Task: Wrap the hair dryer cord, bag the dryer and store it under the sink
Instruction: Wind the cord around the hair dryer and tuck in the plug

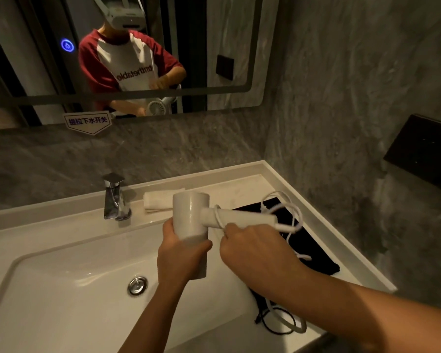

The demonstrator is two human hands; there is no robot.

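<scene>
Dim, warm light with soft glare on the sink rim (pixel 61 247); wide-angle bending at edges, slight motion blur.

bare forearms; mirror shows red-sleeved white shirt (pixel 127 64), white headset (pixel 125 19).

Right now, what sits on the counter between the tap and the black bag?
In the head view, a folded pale towel lies between the tap and the black bag; the held hair dryer partly hides that stretch.

A chrome faucet (pixel 115 200) stands behind the white basin (pixel 49 271), whose round metal drain stopper (pixel 137 285) is shut. A folded white towel (pixel 157 201) lies on the table (pixel 242 186) by the wall. Above hangs a mirror (pixel 214 47) with a glowing blue button (pixel 67 45).
</scene>
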